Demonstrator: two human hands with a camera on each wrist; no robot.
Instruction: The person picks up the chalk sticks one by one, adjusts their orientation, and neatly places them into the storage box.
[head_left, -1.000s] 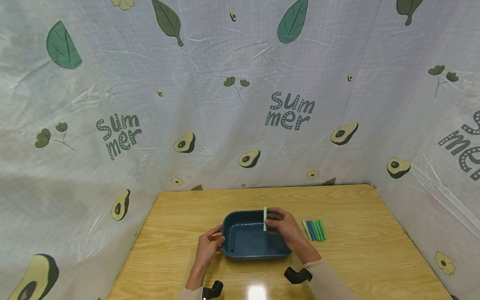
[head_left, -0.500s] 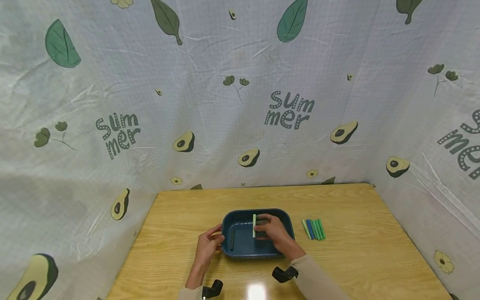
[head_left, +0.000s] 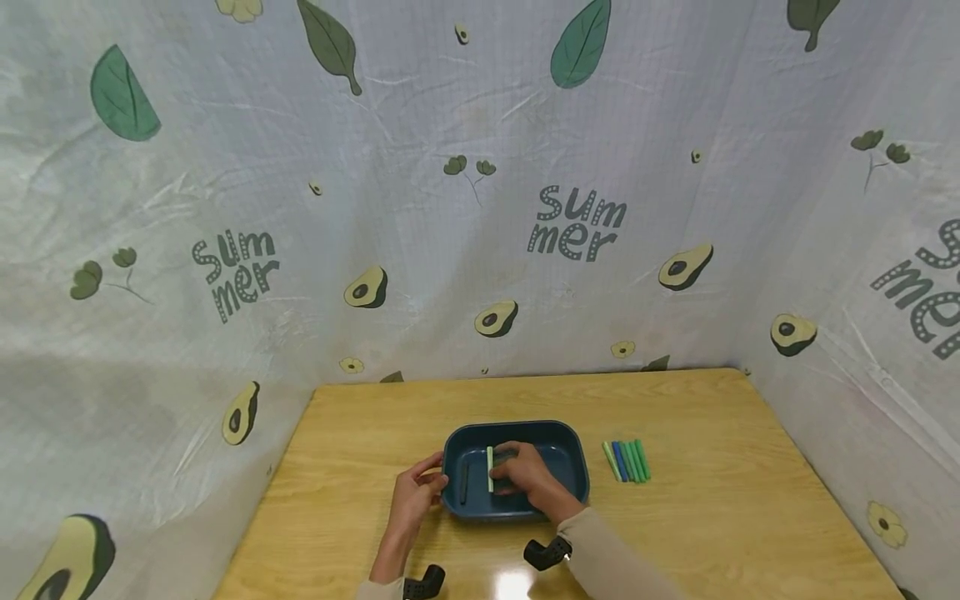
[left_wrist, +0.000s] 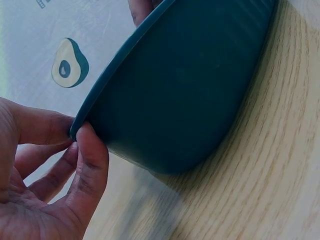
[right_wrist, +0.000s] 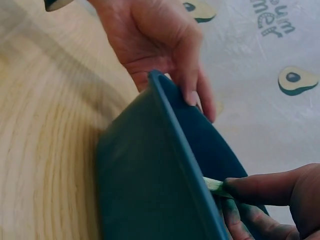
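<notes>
A dark blue rectangular tray (head_left: pixel 510 514) with raised walls stands on the wooden table. At its left end my left hand (head_left: pixel 412 496) pinches the rim between thumb and fingers; the left wrist view shows the thumb (left_wrist: pixel 92 155) on the outside wall. My right hand (head_left: pixel 531 477) is inside the tray, holding a pale green chalk stick (head_left: pixel 491 469) by thumb and fingertips, lengthwise away from me. In the right wrist view the tray wall hides most of this chalk (right_wrist: pixel 215 186), and the fingertips are stained green. A dark chalk stick (head_left: pixel 463 483) lies in the tray's left part.
Right of the tray, several chalk sticks lie side by side on the table (head_left: pixel 697 517): a pale one (head_left: pixel 611 461), a blue one (head_left: pixel 620 461) and green ones (head_left: pixel 636 461). A patterned white sheet (head_left: pixel 420 208) hangs behind and at both sides.
My right hand has moved left and lower into the tray with the pale green chalk, from the tray's right half to beside the dark stick. The left hand keeps its grip on the rim.
</notes>
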